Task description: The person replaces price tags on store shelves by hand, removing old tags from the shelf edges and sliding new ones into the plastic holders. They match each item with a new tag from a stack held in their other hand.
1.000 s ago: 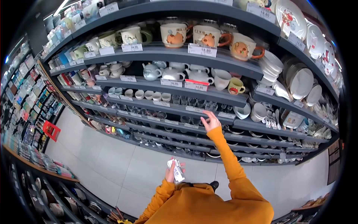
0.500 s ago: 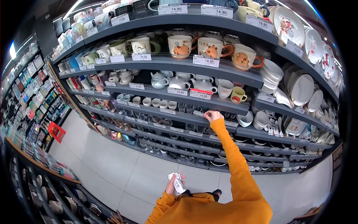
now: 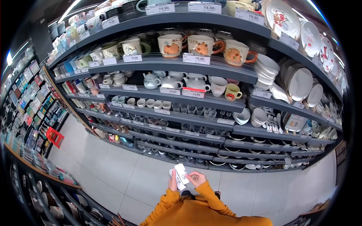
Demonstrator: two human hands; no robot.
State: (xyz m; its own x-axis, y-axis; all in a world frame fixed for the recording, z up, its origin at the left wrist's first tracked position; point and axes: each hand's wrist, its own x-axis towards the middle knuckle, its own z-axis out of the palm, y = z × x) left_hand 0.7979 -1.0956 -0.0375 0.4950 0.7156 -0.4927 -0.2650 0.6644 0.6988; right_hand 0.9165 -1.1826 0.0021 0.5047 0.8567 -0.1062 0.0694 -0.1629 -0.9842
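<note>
Labels, white and overlapping, sit between both hands, low above the tiled floor, well apart from the shelves. Left hand: grip closed around the stack from the left, 10.80 legible on the lower label. Right hand: thumb and fingertips nearly together, pinching the upper label at its right edge. Shelves ahead bear mugs, teapots, glasses
</note>
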